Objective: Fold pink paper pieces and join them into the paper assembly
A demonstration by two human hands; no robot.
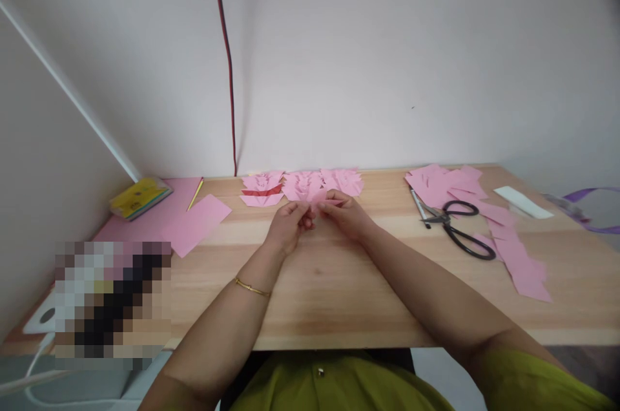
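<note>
Between my two hands, above the middle of the table, is a small piece of pink paper [318, 196]. My left hand [291, 222] pinches it from the left with bent fingers. From the right, my right hand [345, 212] grips it between thumb and fingers. My fingers hide part of the paper, so its exact shape is unclear. Just behind my hands, folded pink paper pieces [342, 181] lie in rows near the wall. A red folded paper piece [262, 192] sits among them at the left.
On the right lie black-handled scissors [453, 220], a pen [419, 206], pink paper scraps [518, 259] and a white strip [523, 202]. At the left are pink sheets [201, 225], a yellow pencil [195, 195] and a yellow packet [140, 198]. A blurred patch hides the near left corner.
</note>
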